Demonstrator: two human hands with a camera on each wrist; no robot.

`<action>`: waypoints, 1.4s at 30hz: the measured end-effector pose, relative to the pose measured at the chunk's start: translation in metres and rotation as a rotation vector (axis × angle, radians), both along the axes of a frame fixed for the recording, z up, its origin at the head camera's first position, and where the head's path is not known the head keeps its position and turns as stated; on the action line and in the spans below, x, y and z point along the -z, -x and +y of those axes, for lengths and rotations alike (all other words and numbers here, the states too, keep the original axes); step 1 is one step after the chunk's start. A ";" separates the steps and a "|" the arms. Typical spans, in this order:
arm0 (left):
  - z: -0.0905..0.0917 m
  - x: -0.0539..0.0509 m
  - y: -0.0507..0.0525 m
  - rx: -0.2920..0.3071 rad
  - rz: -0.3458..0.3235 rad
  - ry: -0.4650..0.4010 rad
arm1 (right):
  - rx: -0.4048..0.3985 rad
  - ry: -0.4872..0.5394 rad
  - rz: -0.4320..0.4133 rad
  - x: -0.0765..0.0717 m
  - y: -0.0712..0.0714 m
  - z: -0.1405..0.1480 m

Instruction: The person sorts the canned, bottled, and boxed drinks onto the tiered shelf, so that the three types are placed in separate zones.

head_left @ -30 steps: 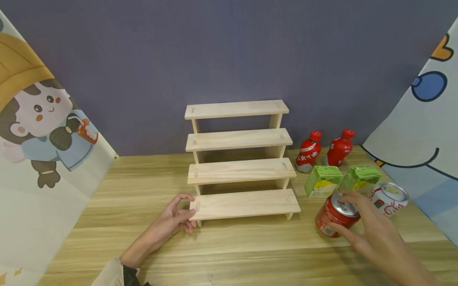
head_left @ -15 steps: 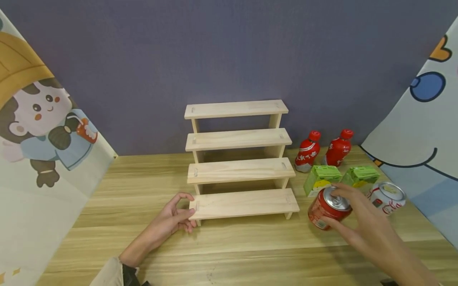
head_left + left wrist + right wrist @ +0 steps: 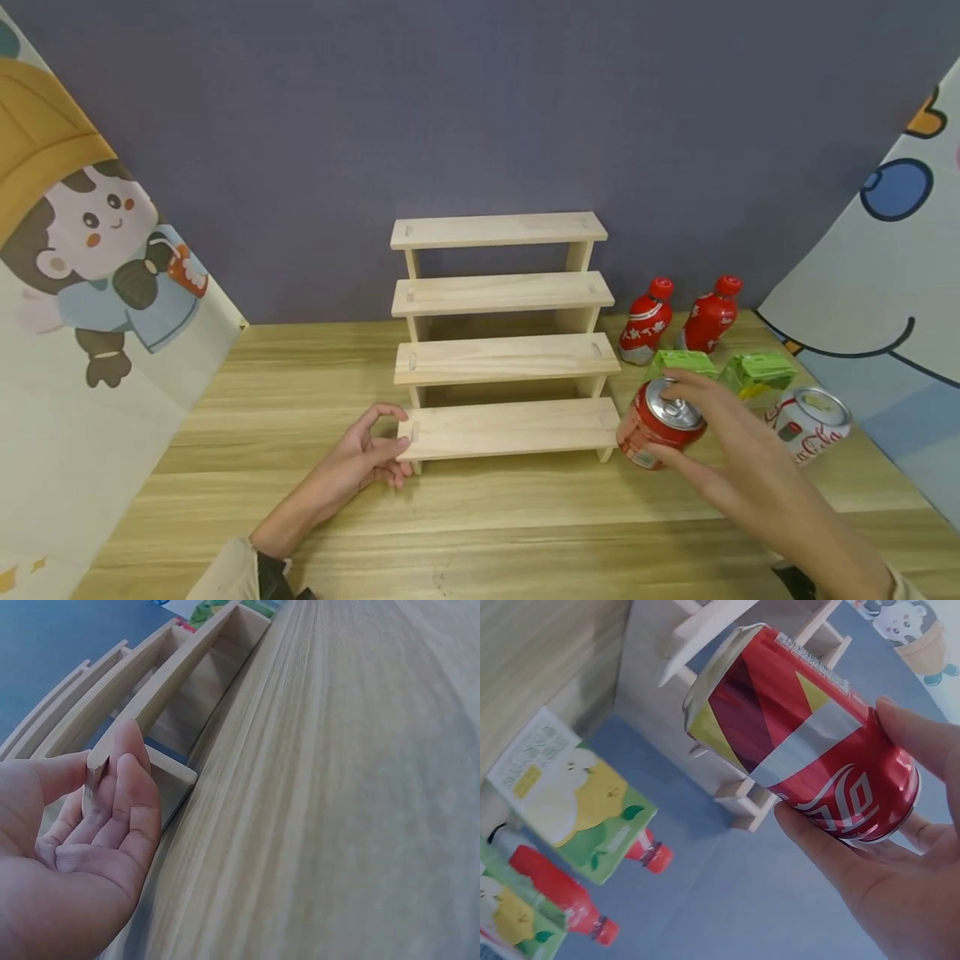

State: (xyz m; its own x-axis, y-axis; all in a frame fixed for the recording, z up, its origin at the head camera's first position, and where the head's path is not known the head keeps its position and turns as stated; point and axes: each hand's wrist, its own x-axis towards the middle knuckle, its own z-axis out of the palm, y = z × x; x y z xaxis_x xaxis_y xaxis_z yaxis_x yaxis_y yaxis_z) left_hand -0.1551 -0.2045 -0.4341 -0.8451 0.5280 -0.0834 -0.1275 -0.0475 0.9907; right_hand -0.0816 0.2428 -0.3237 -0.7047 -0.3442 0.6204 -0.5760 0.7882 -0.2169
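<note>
In the head view a stepped wooden display rack stands mid-table against the back wall. My left hand pinches the left end of its lowest board; in the left wrist view the thumb and fingers of that hand close on the board's corner. A red soda can is in my right hand, slightly tilted, just right of the lowest step. The right wrist view shows this can gripped near one end between thumb and fingers, raised off the table.
Two red bottles stand right of the rack at the back. Before them are two green juice cartons, one partly hidden by the held can. A white-and-silver cola can stands farther right, near a patterned side panel.
My right hand has lifted the red can and carried it leftward, toward the rack's lowest step. The left hand keeps its place on the board.
</note>
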 end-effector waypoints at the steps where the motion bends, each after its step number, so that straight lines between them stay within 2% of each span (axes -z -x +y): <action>1: 0.000 0.000 0.000 -0.001 0.000 0.001 | -0.008 0.001 0.005 -0.001 0.000 -0.002; 9: 0.000 0.001 0.000 -0.007 -0.011 0.005 | -0.058 -0.006 0.033 -0.015 0.005 -0.019; 19: 0.000 0.003 0.001 -0.006 -0.016 -0.010 | -0.199 0.033 0.133 -0.036 0.017 -0.034; 26: -0.001 0.004 0.001 0.004 -0.015 -0.010 | -0.213 0.048 0.102 -0.053 0.024 -0.044; 34: -0.001 0.003 0.002 -0.001 -0.025 -0.016 | -0.266 0.057 0.139 -0.069 0.038 -0.055; 42: -0.001 0.004 0.003 -0.002 -0.027 -0.006 | -0.290 0.068 0.124 -0.082 0.051 -0.066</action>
State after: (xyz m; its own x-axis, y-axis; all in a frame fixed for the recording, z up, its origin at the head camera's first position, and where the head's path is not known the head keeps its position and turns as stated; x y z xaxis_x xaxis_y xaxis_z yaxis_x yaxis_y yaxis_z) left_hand -0.1585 -0.2058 -0.4376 -0.8438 0.5267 -0.1028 -0.1540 -0.0542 0.9866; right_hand -0.1328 0.1767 -0.2415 -0.5010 -0.4749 0.7235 -0.7998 0.5734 -0.1774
